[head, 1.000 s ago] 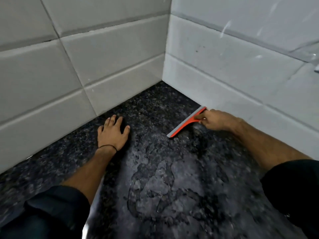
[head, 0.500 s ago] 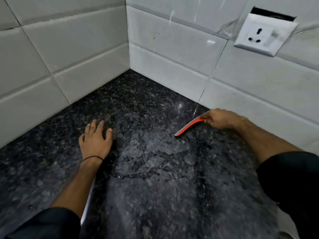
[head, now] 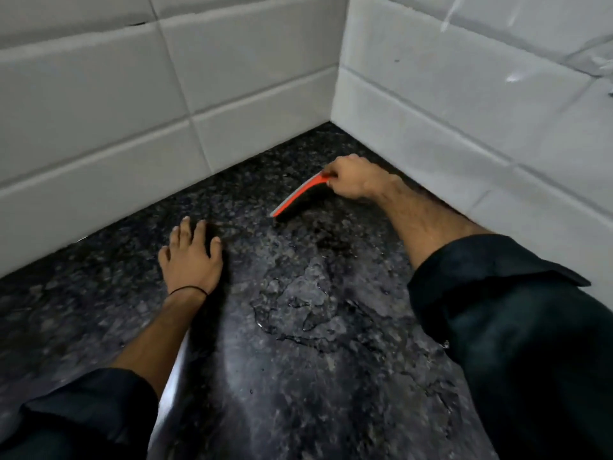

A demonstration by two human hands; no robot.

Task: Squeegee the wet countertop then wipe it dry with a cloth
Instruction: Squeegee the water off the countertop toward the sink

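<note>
- The squeegee (head: 300, 194), red with a grey blade edge, is gripped at one end by the right hand (head: 353, 177), fingers closed around it, near the tiled corner.
- Its blade is set on the dark speckled worktop (head: 99, 293), angled toward the left hand (head: 192, 260).
- The left hand is laid flat, fingers spread, holding nothing.
- Pooled water (head: 315, 310) is seen between the forearms.

countertop (head: 99, 293): dark granite | puddle (head: 315, 310) | squeegee (head: 295, 197) | left hand (head: 192, 260) flat
</note>
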